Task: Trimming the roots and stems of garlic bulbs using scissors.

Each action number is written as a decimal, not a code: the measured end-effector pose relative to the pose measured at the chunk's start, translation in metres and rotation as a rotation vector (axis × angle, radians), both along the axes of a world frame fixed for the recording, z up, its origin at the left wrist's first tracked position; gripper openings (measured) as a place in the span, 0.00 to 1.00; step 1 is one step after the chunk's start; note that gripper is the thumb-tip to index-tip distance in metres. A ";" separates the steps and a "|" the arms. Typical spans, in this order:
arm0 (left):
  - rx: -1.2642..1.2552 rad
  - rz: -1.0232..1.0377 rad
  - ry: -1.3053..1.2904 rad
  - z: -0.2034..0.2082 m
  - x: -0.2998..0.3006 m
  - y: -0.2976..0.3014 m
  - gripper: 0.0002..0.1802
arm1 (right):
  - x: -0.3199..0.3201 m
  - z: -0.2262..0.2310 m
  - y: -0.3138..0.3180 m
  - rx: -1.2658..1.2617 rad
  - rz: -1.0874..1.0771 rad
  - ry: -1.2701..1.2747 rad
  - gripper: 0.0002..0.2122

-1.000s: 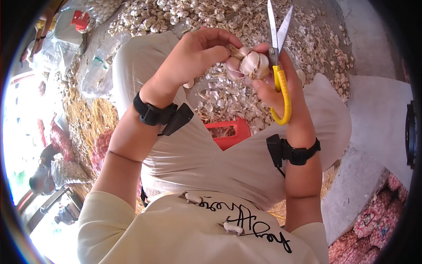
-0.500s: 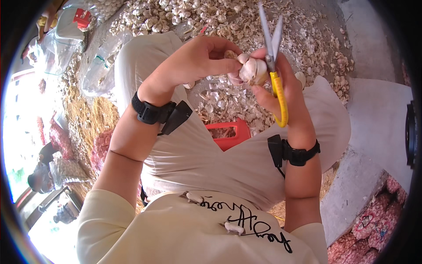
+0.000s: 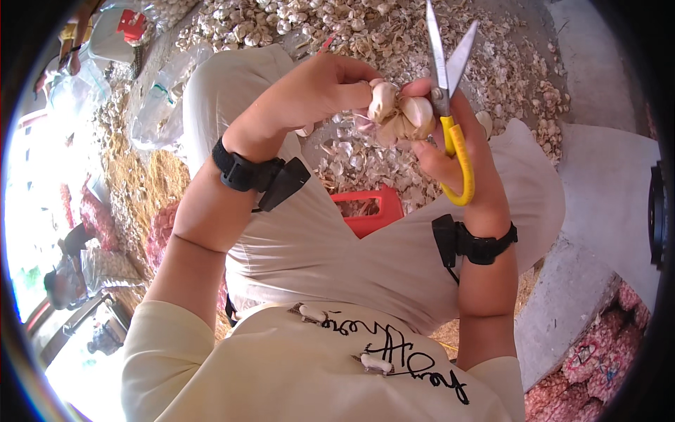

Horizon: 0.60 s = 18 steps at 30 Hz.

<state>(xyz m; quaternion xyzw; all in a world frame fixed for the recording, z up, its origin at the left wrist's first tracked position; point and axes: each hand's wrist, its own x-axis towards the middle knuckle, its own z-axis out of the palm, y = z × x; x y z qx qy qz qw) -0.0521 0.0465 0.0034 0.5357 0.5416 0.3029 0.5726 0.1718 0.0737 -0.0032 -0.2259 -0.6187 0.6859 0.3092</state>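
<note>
A garlic bulb [image 3: 402,121] is held up between my two hands, its pale cloves partly spread apart. My left hand [image 3: 344,86] pinches a clove [image 3: 383,100] on the bulb's left side. From the other side, the thumb and fingers of my right hand [image 3: 460,144] grip the bulb. That same hand also carries a pair of scissors [image 3: 458,158] with yellow handles; their metal blades point up and stand apart, away from the garlic. The right fingers partly hide behind the handles.
Peeled skins [image 3: 383,169] cover the ground between my legs, around a red plastic container [image 3: 373,214]. Many garlic bulbs [image 3: 260,21] lie heaped beyond. Clear plastic bags [image 3: 158,112] are at the left, and pink mesh sacks [image 3: 598,359] at the lower right.
The bulb has turned and its cloves now sit wider apart. My right hand has shifted slightly right with the scissors. The left hand still pinches at the bulb.
</note>
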 end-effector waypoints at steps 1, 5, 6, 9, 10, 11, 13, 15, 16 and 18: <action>0.026 -0.004 -0.048 -0.003 -0.002 0.001 0.17 | 0.002 0.000 0.001 -0.015 0.011 0.000 0.22; 0.078 0.061 -0.138 -0.007 0.004 -0.002 0.16 | -0.004 0.005 0.001 -0.063 -0.060 -0.005 0.22; 0.046 0.117 -0.077 -0.007 0.007 -0.001 0.16 | -0.006 0.002 0.003 -0.062 -0.060 -0.003 0.22; -0.013 0.185 -0.004 -0.001 0.017 0.001 0.15 | -0.009 -0.015 0.007 0.023 -0.146 -0.154 0.24; -0.040 0.210 0.015 0.001 0.020 0.000 0.15 | -0.013 -0.017 0.005 0.004 -0.157 -0.096 0.25; -0.039 0.210 0.017 -0.002 0.024 -0.002 0.15 | -0.016 -0.019 0.004 -0.016 -0.169 -0.037 0.26; 0.203 0.260 0.216 -0.015 0.031 -0.008 0.14 | -0.021 -0.023 -0.002 0.029 -0.239 -0.102 0.27; 0.183 0.216 0.192 -0.022 0.031 -0.008 0.14 | -0.021 -0.022 -0.005 0.042 -0.277 -0.167 0.26; 0.162 0.171 0.167 -0.021 0.032 -0.006 0.13 | -0.020 -0.021 -0.004 0.042 -0.279 -0.168 0.26; 0.092 0.134 0.104 -0.015 0.026 -0.005 0.13 | -0.018 -0.019 -0.003 -0.259 -0.194 0.076 0.25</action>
